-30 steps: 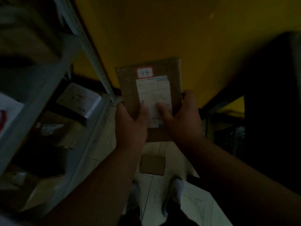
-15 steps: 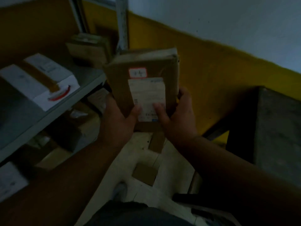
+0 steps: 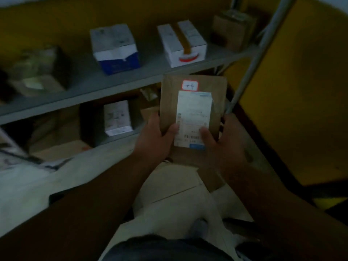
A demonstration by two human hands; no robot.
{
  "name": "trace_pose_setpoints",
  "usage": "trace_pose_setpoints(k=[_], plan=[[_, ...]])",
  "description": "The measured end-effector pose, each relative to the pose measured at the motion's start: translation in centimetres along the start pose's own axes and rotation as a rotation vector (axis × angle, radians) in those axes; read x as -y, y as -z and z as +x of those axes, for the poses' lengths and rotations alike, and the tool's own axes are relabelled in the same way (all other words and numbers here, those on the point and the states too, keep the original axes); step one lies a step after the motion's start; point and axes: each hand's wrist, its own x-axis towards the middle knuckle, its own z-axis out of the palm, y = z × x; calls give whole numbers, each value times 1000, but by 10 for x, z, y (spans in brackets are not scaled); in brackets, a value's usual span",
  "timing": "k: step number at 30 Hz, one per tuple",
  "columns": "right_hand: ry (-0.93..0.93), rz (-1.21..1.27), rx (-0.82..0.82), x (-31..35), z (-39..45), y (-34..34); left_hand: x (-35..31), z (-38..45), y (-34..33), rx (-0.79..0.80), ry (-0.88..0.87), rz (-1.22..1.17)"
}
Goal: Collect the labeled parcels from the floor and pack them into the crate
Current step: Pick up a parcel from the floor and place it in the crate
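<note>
I hold a flat brown cardboard parcel (image 3: 194,102) upright in front of me, at chest height above the floor. It carries a white shipping label and a small red-framed sticker near its top. My left hand (image 3: 154,140) grips its lower left edge, thumb on the label. My right hand (image 3: 224,142) grips its lower right edge, thumb also on the label. Another brown parcel (image 3: 212,178) lies on the pale tiled floor just below my hands. No crate is in view.
A grey metal shelf rack (image 3: 113,85) runs across the left and centre with several boxes, among them a blue-and-white box (image 3: 114,49) and a white taped box (image 3: 182,42). Its upright post (image 3: 258,53) stands right of the parcel. A yellow wall (image 3: 301,91) lies right.
My view has swung left toward the shelf rack, which now fills the background. Both hands keep the same grip on the parcel, held at about the same height.
</note>
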Motion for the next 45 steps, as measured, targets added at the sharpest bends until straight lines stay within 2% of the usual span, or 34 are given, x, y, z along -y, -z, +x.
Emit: trace_pose_setpoints(k=[4, 8, 13, 16, 20, 24, 29, 32, 40, 45], plan=[[47, 4, 97, 12, -38, -51, 34, -41, 54, -43, 75, 9], [113, -48, 149, 25, -99, -124, 97, -93, 120, -81, 164, 4], [213, -53, 270, 58, -185, -249, 191, -164, 243, -137, 248, -3], [259, -26, 349, 99, -233, -317, 227, -198, 326, -231, 286, 2], [268, -37, 394, 130, -266, -377, 259, -214, 385, -265, 335, -42], [211, -119, 432, 112, -263, -416, 308, -211, 381, -218, 420, -162], [136, -226, 518, 56, -240, -477, 385, -182, 355, -208, 563, -244], [72, -259, 515, 17, -226, -516, 439, -158, 336, -182, 615, -243], [-136, -349, 404, -120, -218, -646, 616, -113, 276, -70, 701, -225], [-274, -406, 425, -222, -224, -702, 722, -107, 228, -46, 742, -254]])
